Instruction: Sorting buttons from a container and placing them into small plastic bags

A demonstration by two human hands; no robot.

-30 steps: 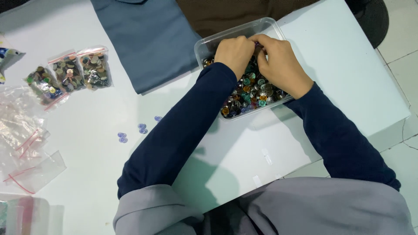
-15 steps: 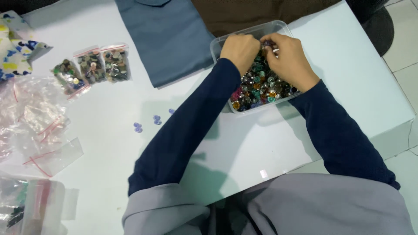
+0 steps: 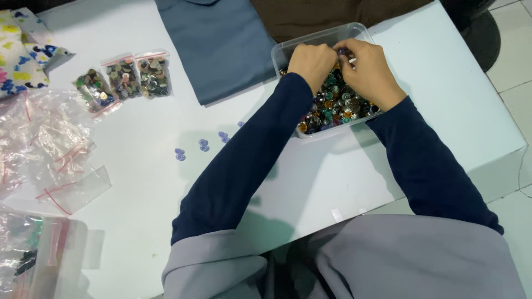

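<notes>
- Head view: your left hand [image 3: 311, 63] sits inside the clear tub [image 3: 293, 50], its fingers curled in and pressed together over the beads [image 3: 335, 108].
- Your right hand [image 3: 368, 69] meets it over the far end of the tub; the fingertips of both hands touch there, bunched tight around something small. Whether a bead is pinched between them, you cannot tell: the knuckles hide it.
- The tub stands on the white table [image 3: 432, 99] at its far right, just beside the folded blue cloth [image 3: 221, 44], and is heaped with mixed coloured beads.
- Both arms wear dark blue sleeves [image 3: 244, 166]; the left forearm crosses the tub's near rim.
- Three filled bags [image 3: 124, 80] lie in a row at the far left, well apart from the hands.
- A few loose lilac beads [image 3: 202, 145] lie on the table left of your left arm.
- Empty clear bags [image 3: 61, 149] with red strips pile up at the left edge.
</notes>
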